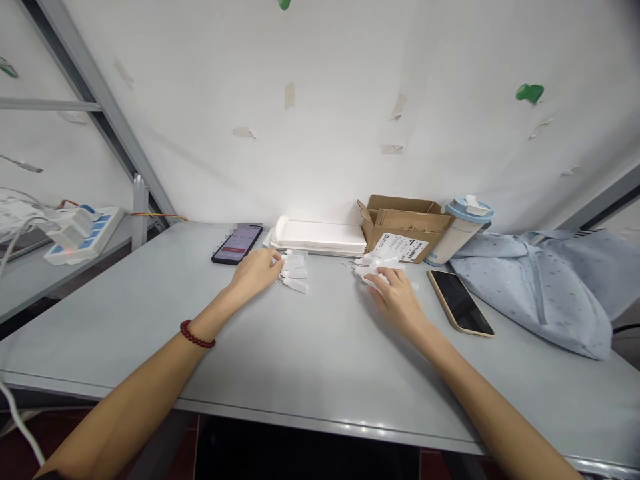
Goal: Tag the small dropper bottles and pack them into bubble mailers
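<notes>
My left hand (257, 272) reaches over the table with thumb and forefinger closed at the left end of several small white-and-clear plastic pieces (295, 273), laid in a short column. What sits between those fingertips is too small to make out. To the right, my right hand (397, 297) curls its fingers onto a loose pile of similar plastic pieces (376, 262), pinching at one near the pile's front. Part of this pile is hidden behind the fingers. Close behind both groups lies a stack of flat white cartons or sleeves (320, 235).
An open cardboard box (407, 230) and a blue-lidded cup (457, 230) stand against the wall. One phone (237, 244) lies at the back left, another phone (461, 303) at right beside a grey-blue fabric bag (535, 287). A power strip (85, 237) sits far left.
</notes>
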`<state>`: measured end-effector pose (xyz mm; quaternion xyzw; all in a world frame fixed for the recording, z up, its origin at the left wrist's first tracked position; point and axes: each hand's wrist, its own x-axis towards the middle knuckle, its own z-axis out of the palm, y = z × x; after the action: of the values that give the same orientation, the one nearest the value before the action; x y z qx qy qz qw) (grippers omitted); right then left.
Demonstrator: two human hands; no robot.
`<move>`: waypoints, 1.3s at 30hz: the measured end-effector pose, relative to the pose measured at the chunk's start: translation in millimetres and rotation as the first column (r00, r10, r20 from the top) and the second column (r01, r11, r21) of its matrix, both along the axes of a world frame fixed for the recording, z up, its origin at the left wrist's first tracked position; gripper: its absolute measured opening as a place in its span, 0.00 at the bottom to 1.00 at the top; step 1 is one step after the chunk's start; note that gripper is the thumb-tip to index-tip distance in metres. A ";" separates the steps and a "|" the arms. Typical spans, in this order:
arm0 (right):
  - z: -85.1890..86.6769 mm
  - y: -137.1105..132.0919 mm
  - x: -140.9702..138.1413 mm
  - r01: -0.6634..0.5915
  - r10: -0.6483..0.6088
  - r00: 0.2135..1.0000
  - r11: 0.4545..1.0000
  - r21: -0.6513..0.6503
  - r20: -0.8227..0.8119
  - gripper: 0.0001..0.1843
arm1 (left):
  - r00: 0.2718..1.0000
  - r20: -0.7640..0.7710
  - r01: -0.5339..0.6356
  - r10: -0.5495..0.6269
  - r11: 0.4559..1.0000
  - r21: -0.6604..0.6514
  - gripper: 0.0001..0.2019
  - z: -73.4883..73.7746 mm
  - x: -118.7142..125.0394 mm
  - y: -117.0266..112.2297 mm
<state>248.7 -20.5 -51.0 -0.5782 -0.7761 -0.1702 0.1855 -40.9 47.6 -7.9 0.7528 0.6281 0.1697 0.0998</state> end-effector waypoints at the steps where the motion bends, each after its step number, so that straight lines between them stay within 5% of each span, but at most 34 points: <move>1: 1.4 -0.3 -0.1 -0.016 0.017 0.999 1.000 0.022 -0.040 0.13 | 1.000 0.018 0.012 -0.012 1.000 0.011 0.15 0.1 1.2 -1.3; 12: 27.5 -22.1 -20.4 -0.201 0.232 0.852 0.973 0.117 -0.468 0.10 | 0.850 0.384 0.405 -0.361 0.914 -0.037 0.15 -7.3 31.1 -32.4; 25: 34.8 -36.3 -36.7 -0.326 0.283 0.714 0.944 0.053 -0.640 0.08 | 0.691 0.615 0.591 -0.380 0.786 -0.179 0.21 -12.1 40.4 -44.7; 30: 23.2 -31.4 -36.0 -0.342 0.238 0.784 0.937 -0.078 -0.574 0.09 | 0.715 0.566 0.598 -0.410 0.779 -0.191 0.17 -15.2 42.0 -46.9; 34: 9.0 -25.8 -37.1 -0.409 0.341 0.856 0.906 -0.105 -0.390 0.20 | 0.755 0.493 0.560 -0.431 0.816 -0.144 0.15 -17.0 43.1 -47.1; 39: -4.1 -21.2 -40.9 -0.438 0.399 0.894 0.874 -0.210 -0.205 0.29 | 0.819 0.162 0.554 -0.551 0.832 0.032 0.13 -21.0 46.5 -50.0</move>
<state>207.8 -41.7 -55.1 -0.4261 -0.8813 0.0188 0.2033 5.6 -2.4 -28.9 0.8849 0.3741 0.1900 0.2022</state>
